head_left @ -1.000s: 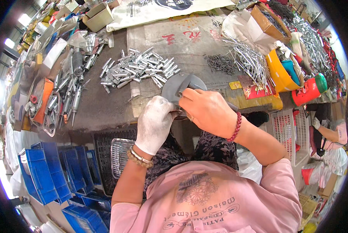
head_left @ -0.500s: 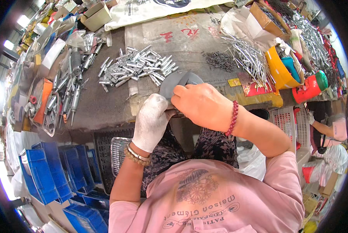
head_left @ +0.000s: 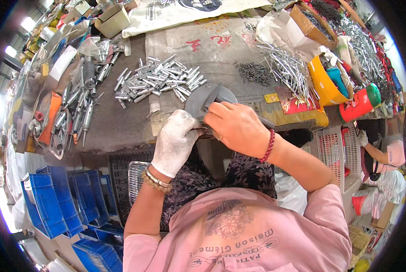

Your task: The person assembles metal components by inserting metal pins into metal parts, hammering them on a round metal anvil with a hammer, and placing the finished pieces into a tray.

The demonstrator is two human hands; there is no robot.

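Observation:
My left hand (head_left: 175,141), in a white knit glove, is closed at the table's front edge. Close beside it, my bare right hand (head_left: 239,129) has its fingers curled inward, the fingertips near the left thumb. Whatever small piece they pinch is hidden by the fingers. Just beyond both hands lies a round grey dish-like object (head_left: 197,102), with a darker grey strip across its right side; the right hand partly covers it. A heap of short silver metal tubes (head_left: 160,78) lies past it to the left. Farther right are small dark pins (head_left: 256,73) and long thin silver rods (head_left: 290,72).
Metal tools and parts (head_left: 82,97) crowd the table's left end. A yellow container (head_left: 323,84) and a red jar with a green lid (head_left: 359,103) stand at the right. Blue bins (head_left: 53,204) are below left; a white basket (head_left: 330,147) is below right. Another person's hand (head_left: 363,138) shows at far right.
My right hand has shifted slightly right and down, uncovering more of the grey strip on the dish-like object. My left hand has barely moved and stays closed.

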